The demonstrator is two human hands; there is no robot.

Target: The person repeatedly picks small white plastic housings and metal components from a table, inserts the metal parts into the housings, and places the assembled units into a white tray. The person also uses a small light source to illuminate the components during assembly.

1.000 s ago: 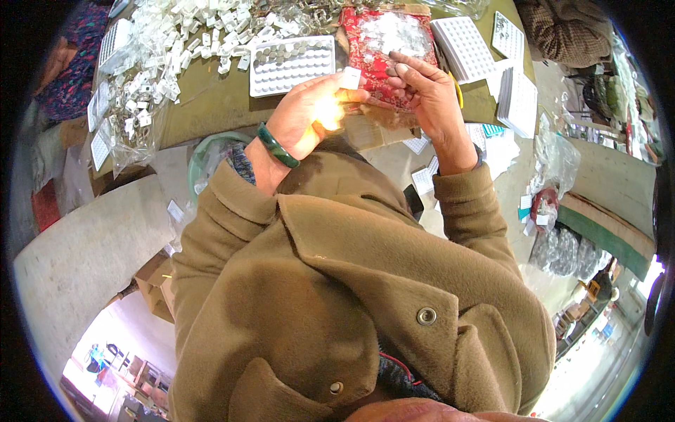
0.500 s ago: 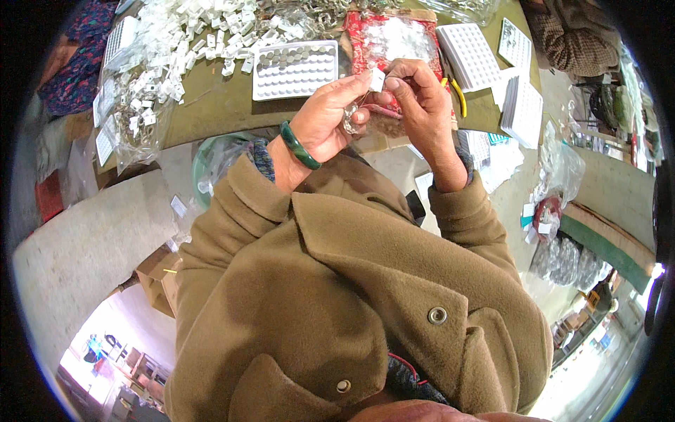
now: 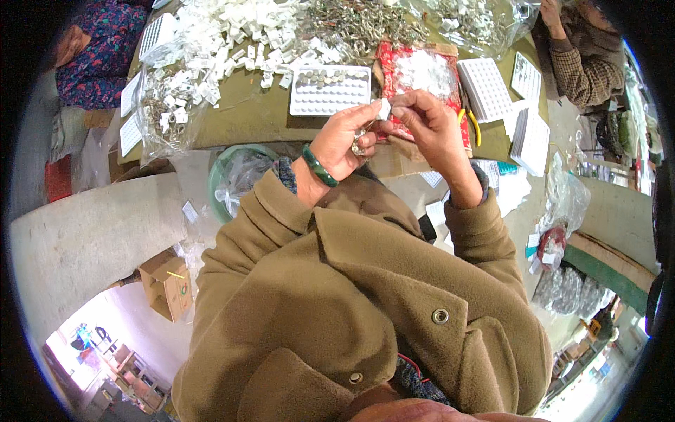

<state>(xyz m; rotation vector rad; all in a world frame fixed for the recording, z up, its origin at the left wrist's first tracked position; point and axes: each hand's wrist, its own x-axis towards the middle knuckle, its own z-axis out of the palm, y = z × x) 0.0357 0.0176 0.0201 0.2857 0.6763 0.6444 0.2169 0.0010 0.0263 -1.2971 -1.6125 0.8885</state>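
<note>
My left hand [image 3: 341,148], with a green bangle at its wrist, pinches a small white plastic piece [image 3: 384,110] between thumb and finger. Shiny metal bits [image 3: 358,143] lie against its curled fingers. Close by on the right, my right hand [image 3: 430,130] has thumb and forefinger pinched together beside the white piece; whatever sits between those fingertips is too small to make out. Just beyond my hands is a white dimpled tray [image 3: 330,110] with round metallic pieces in its far rows. A red package [image 3: 388,60] bearing clear plastic bits lies behind my right hand.
Pliers with yellow handles [image 3: 477,131] lie right of the package, by stacked white trays [image 3: 485,90]. White plastic pieces [image 3: 246,28] and metal parts [image 3: 365,28] are heaped at the back. A green basin [image 3: 219,184] stands below the table edge. Other people sit at far left and right.
The whole view has shifted, so table and hands appear lower and further right, and more of the other people shows. Both hands stay together at the white piece.
</note>
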